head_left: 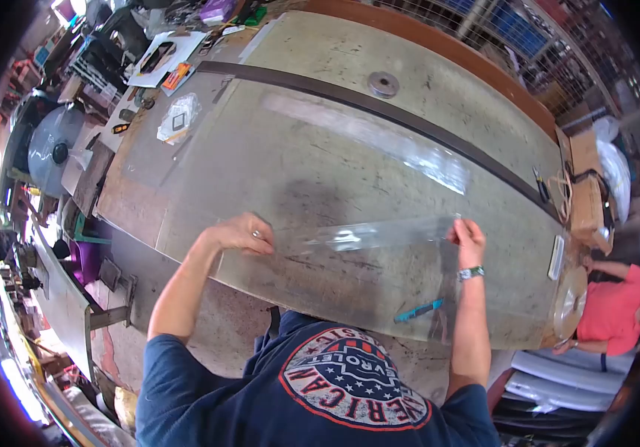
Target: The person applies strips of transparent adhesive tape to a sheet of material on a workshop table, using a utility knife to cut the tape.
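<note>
The right hand [469,235] pinched the right end of a clear strip [379,233] between thumb and fingers; the left hand [244,235], wearing a ring, had its fingers curled at the opposite end, where the film grew too faint to tell whether it was gripped. The strip spanned the space between the hands, above the near part of a worn worktable [238,164]. A teal-handled cutter [418,311] lay at the near edge, just left of the right forearm. Beyond the strip, a second clear band [428,164] lay flat, and past it a long dark bar [364,112] crossed the table. A round roll [383,84] rested on the far side of the bar. Pliers [541,185] lay near its right end, beside a cardboard box [591,197]. At the far left were papers [167,59]; at the right stood another person in a red shirt [618,309].
</note>
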Tool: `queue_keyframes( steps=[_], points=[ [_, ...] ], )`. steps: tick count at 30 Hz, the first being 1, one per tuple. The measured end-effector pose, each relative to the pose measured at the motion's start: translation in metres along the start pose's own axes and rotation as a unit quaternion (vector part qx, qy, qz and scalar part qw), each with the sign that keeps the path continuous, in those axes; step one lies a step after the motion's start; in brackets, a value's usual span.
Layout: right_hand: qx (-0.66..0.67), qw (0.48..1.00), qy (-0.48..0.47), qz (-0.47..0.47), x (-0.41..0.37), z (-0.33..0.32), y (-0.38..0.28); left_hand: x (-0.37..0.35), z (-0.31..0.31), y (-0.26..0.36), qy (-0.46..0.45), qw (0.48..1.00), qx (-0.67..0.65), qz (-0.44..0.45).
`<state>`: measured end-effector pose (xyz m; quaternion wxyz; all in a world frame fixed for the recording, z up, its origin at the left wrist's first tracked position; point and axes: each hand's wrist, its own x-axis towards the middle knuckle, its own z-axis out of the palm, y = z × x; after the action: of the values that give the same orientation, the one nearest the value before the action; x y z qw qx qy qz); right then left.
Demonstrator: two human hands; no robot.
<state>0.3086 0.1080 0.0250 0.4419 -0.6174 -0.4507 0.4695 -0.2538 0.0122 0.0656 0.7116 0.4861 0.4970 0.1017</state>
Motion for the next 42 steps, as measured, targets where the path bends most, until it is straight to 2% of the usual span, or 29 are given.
queue_keyframes(
  steps=[5,7,11,14,15,17,19,20,23,24,26,29,30,31,32,33,34,35,37,38,41,42],
  points=[
    [-0.003,0.996,0.087,0.014,0.040,-0.043,0.017,-0.002,-0.098,0.029,0.123,0.988,0.088,-0.009],
    [0.002,0.993,0.114,0.014,0.061,-0.044,0.004,0.030,-0.154,0.022,0.184,0.977,0.082,0.070],
    [-0.011,0.988,0.150,0.023,0.112,-0.019,-0.010,0.094,-0.219,0.062,0.331,0.931,0.115,0.104],
    [-0.067,0.984,0.165,-0.019,0.154,-0.005,-0.001,0.139,-0.250,0.071,0.427,0.882,0.173,0.103],
    [-0.104,0.977,0.182,-0.028,0.165,0.000,0.002,0.157,-0.258,0.069,0.459,0.856,0.193,0.138],
    [-0.091,0.978,0.181,-0.052,0.186,0.004,0.020,0.185,-0.263,0.054,0.522,0.796,0.226,0.207],
    [-0.170,0.964,0.201,-0.028,0.193,0.011,0.022,0.205,-0.265,0.041,0.520,0.790,0.224,0.236],
    [-0.140,0.970,0.197,-0.024,0.197,0.013,0.029,0.211,-0.263,0.034,0.521,0.786,0.223,0.247],
    [-0.125,0.969,0.212,-0.012,0.199,0.014,0.041,0.212,-0.236,0.041,0.609,0.695,0.332,0.190],
    [-0.127,0.968,0.214,0.026,0.194,0.019,0.031,0.214,-0.234,0.042,0.611,0.692,0.332,0.192],
    [-0.131,0.959,0.252,0.004,0.198,0.014,0.039,0.216,-0.237,0.039,0.617,0.684,0.338,0.197],
    [-0.152,0.942,0.296,-0.047,0.193,-0.010,0.050,0.220,-0.240,0.034,0.643,0.697,0.241,0.209],
    [-0.150,0.938,0.305,-0.069,0.193,-0.027,0.066,0.220,-0.257,0.020,0.626,0.721,0.188,0.230],
    [-0.205,0.928,0.299,-0.088,0.181,-0.036,0.057,0.216,-0.280,0.005,0.633,0.705,0.175,0.268],
    [-0.193,0.930,0.304,-0.077,0.167,-0.048,0.048,0.223,-0.290,-0.012,0.629,0.700,0.154,0.303],
    [-0.128,0.956,0.255,-0.066,0.138,-0.058,0.026,0.220,-0.290,-0.015,0.622,0.710,0.127,0.304],
    [-0.134,0.953,0.269,-0.047,0.107,-0.066,0.000,0.208,-0.287,-0.014,0.624,0.713,0.103,0.304],
    [-0.133,0.951,0.275,-0.044,0.083,-0.074,-0.015,0.194,-0.261,-0.013,0.622,0.713,0.151,0.286],
    [-0.127,0.946,0.298,-0.014,0.026,-0.105,-0.022,0.159,-0.206,0.011,0.640,0.678,0.242,0.270],
    [-0.123,0.945,0.303,-0.006,0.004,-0.121,-0.029,0.147,-0.185,0.012,0.624,0.695,0.247,0.258],
    [-0.225,0.932,0.282,-0.008,-0.091,-0.171,0.004,0.127,-0.097,-0.017,0.539,0.769,0.260,0.222],
    [-0.238,0.930,0.277,-0.024,-0.122,-0.179,0.022,0.128,-0.051,-0.021,0.491,0.813,0.193,0.247]
  ],
)
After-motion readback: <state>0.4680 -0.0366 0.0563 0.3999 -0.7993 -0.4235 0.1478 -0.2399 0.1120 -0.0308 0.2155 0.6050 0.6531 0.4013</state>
